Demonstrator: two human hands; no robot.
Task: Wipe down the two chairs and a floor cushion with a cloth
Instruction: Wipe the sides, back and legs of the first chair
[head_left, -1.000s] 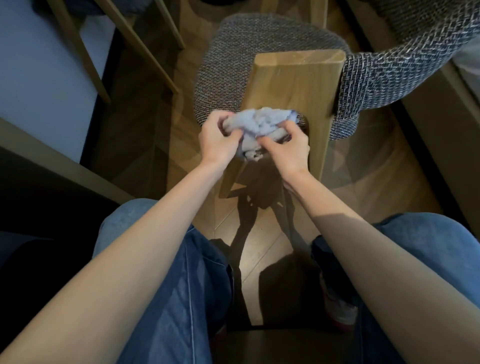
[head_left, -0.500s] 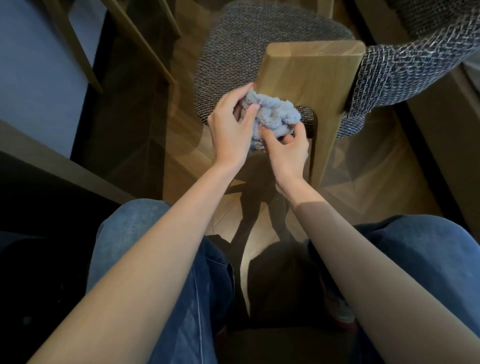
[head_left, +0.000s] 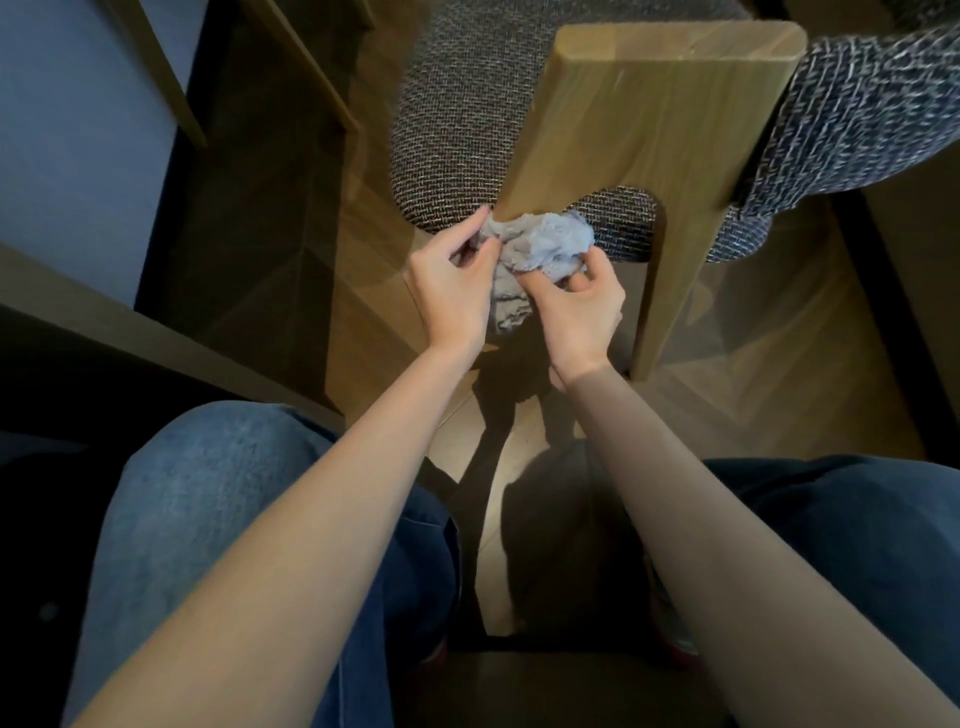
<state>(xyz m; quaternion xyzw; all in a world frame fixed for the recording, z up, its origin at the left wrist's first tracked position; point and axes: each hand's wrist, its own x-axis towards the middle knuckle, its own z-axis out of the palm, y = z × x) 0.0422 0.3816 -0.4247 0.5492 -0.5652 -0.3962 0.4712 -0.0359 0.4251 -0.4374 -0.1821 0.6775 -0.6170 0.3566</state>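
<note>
The left hand (head_left: 451, 291) pinches the bunched pale-blue cloth (head_left: 540, 244) at its left edge. The right hand (head_left: 577, 307) curls round its near side, probably regathering it into a firmer wad. The cloth sits against the lower edge of the chair's wooden backrest (head_left: 649, 119), with the grey woven seat (head_left: 467, 130) beyond.

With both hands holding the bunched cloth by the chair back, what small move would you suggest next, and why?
Probably press the cloth onto the wooden backrest and wipe upward: left hand and right hand both pinch it, crumpled, at the backrest's lower edge.
</note>
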